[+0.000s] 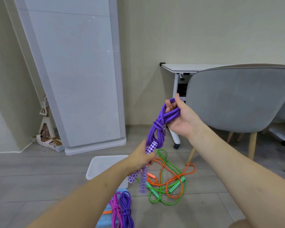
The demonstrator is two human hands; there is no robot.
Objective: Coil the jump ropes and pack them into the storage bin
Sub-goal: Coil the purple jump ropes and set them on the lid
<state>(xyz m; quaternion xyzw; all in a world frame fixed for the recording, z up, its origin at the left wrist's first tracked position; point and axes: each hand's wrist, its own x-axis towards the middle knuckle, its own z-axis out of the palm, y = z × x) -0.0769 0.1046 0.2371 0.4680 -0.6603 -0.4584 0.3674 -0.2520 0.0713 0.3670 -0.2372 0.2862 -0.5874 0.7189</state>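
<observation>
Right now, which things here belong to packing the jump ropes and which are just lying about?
Job:
purple rope, held in right hand and left hand
green rope and orange rope, tangled on the floor
coiled pink rope and second purple coil
white bin

Lying about:
grey chair
white table
mop
</observation>
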